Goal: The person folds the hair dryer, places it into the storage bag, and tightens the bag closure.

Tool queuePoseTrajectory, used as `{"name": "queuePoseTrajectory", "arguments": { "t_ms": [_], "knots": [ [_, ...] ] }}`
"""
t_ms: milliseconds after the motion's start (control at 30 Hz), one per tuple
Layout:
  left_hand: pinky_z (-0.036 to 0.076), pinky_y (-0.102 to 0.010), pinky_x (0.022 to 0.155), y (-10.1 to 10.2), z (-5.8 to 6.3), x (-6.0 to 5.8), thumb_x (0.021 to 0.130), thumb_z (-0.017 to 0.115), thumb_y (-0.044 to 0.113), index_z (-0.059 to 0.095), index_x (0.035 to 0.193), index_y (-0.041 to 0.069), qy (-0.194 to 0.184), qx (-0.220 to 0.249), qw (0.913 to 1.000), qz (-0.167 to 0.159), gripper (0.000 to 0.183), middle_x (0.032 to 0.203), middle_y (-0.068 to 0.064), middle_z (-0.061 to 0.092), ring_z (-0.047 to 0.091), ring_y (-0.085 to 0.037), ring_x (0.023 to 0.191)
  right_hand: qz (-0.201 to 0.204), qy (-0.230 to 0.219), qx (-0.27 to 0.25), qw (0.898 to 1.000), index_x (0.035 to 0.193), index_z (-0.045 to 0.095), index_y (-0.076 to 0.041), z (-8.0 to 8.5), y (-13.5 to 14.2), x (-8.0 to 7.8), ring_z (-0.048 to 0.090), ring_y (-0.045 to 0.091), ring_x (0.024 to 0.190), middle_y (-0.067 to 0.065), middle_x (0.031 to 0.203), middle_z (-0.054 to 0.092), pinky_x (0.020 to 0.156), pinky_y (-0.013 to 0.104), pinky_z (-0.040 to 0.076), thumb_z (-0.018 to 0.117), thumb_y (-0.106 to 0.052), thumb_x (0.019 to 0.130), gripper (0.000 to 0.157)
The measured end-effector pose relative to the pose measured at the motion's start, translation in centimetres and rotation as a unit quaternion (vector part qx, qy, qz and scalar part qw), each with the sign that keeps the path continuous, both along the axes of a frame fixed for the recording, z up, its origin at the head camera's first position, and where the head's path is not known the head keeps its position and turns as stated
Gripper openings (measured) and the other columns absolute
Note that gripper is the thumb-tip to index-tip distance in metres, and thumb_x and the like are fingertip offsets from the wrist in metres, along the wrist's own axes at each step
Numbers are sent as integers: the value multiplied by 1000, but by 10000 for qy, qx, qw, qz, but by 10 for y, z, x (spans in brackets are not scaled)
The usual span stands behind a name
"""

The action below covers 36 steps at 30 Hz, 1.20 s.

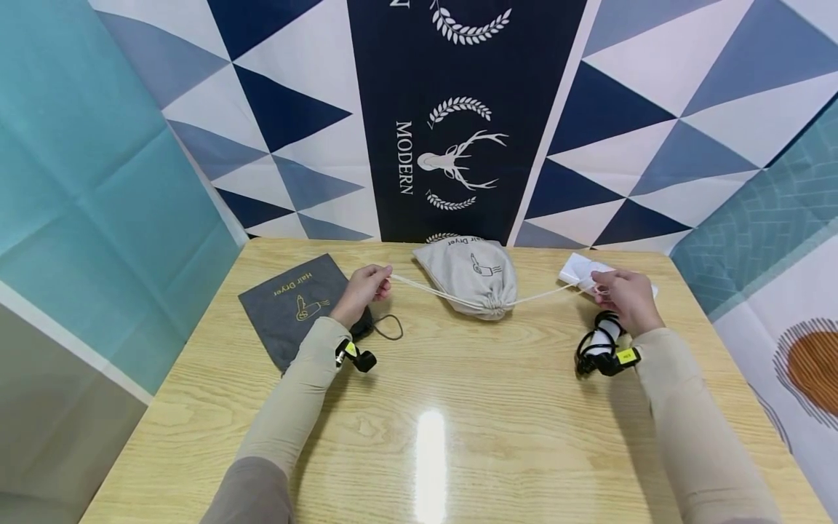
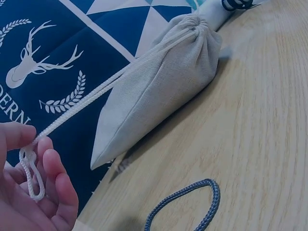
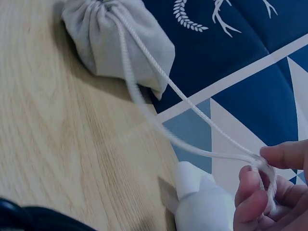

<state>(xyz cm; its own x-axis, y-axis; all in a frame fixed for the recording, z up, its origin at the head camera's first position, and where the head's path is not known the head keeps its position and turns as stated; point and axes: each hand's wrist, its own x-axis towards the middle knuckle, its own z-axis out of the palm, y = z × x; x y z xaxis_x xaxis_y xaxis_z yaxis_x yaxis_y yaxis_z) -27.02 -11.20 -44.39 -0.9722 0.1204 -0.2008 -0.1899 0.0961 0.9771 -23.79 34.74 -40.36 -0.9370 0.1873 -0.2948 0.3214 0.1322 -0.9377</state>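
A light grey drawstring bag (image 1: 468, 276) printed "Hair Dryer" lies at the back middle of the table, its mouth gathered tight and facing me. My left hand (image 1: 362, 292) pinches the knotted end of the white drawstring (image 2: 77, 107) between thumb and fingers, left of the bag. To the right, my right hand (image 1: 630, 297) pinches the cord's other end (image 3: 269, 180). Both sides of the cord stretch out from the mouth; the right side sags slightly. Below the right hand lies a white hair dryer (image 1: 605, 336) with a coiled black cable (image 1: 585, 356), partly hidden by the wrist.
A dark grey flat pouch (image 1: 294, 298) with gold print lies at the left, partly under my left arm. Beside it, a black item (image 1: 362, 324) with a grey cord loop (image 2: 214, 197) is mostly hidden. The patterned backdrop (image 1: 294, 145) stands along the table's back edge.
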Motion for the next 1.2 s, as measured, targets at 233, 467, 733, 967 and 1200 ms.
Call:
{"name": "queuePoseTrajectory", "arguments": {
  "t_ms": [233, 467, 733, 967, 1200],
  "knots": [
    [48, -25, 63, -5, 0, 0, 99, 57, 25, 56, 116, -8, 12, 40, 9998, 191, 37, 73, 2, 56, 53, -9, 62, 207, 54, 1129, 9934, 112, 53, 0, -4, 2, 2, 59, 0, 60, -14, 68, 61, 61, 21, 54, 53, -24, 99, 27],
    [50, -27, 68, -8, -1, 1, 98, 59, 24, 58, 114, -5, -53, 68, 9997, 239, 33, 77, 2, 58, 54, -7, 65, 181, 67, 1291, 9914, 112, 53, 0, -5, 2, 2, 59, -2, 61, -15, 69, 60, 63, 22, 55, 54, -22, 99, 25],
    [50, -28, 70, -13, 0, 0, 98, 59, 23, 62, 111, 0, -80, 38, 9993, 353, 27, 79, 0, 57, 53, -9, 67, 62, -21, 1481, 9890, 114, 55, -1, -4, 0, 2, 60, 1, 61, -13, 77, 58, 60, 21, 53, 53, -21, 98, 26],
    [47, -25, 65, -12, 0, -1, 99, 58, 23, 60, 116, -4, -47, 1, 9994, 346, 32, 74, 3, 54, 50, -6, 62, 83, -2, 1501, 9886, 114, 55, 0, -4, 1, 3, 61, 3, 62, -11, 80, 58, 60, 22, 53, 53, -22, 98, 27],
    [49, -28, 70, -8, 0, 1, 99, 56, 23, 58, 122, -6, -97, -67, 9996, 276, 36, 76, 3, 56, 52, -8, 65, 359, -147, 1642, 9857, 123, 52, 4, -5, 0, 5, 59, 1, 64, -16, 76, 58, 63, 24, 54, 51, -27, 99, 40]
  ]
}}
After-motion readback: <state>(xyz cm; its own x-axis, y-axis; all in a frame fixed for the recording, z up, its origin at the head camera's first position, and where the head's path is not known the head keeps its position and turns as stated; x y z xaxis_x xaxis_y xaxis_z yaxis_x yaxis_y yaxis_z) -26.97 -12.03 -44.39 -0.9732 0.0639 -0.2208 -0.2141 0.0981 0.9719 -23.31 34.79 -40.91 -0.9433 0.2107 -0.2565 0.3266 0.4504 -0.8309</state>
